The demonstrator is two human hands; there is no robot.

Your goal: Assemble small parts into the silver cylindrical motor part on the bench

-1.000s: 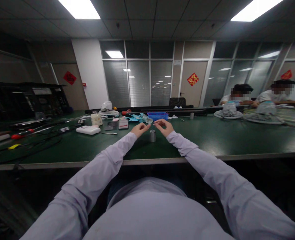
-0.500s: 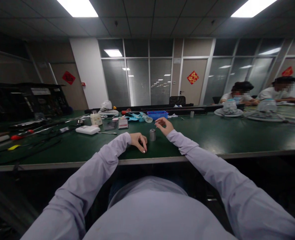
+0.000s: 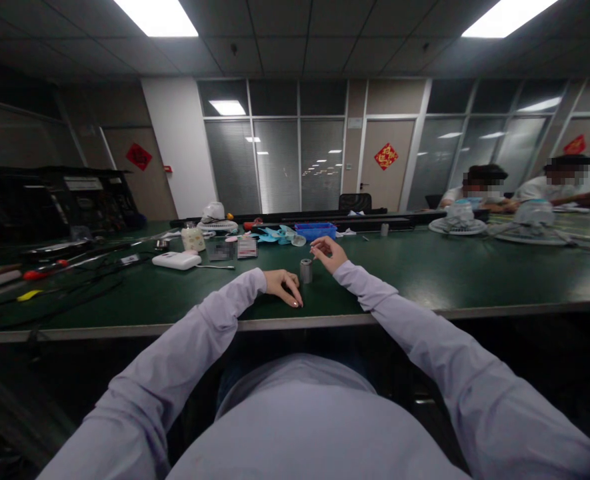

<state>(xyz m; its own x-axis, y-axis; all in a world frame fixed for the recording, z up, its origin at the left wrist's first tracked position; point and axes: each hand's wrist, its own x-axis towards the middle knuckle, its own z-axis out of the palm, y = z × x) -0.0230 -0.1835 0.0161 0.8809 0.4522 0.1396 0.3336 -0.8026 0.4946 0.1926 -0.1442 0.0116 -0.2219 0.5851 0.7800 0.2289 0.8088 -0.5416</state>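
At the far left of the green counter lie a red-handled tool and a tangle of black cables. Further in sits a flat white box, with a thin metal rod just to its right. Behind them stand a pale jar and a white fan base, and near these lie two small cards.

The left hand rests palm down on the counter close to the near edge, fingers spread and pointing right; its grip is released and grasps nothing. Its fingertips lie just beside the cylinder, though whether they touch it I cannot tell.

The cylinder, small, grey and metal, stands upright on the counter between the two hands, near the front edge.

The right hand is raised just behind and to the right of the cylinder, thumb and forefinger pinched together. Whether something tiny sits in that grip is too small to tell.

Beyond the hands lie light blue fan blades and a blue tray, with a long black rail behind them.

At the far right, two other people sit at the counter, with round wire fan guards in front of them.
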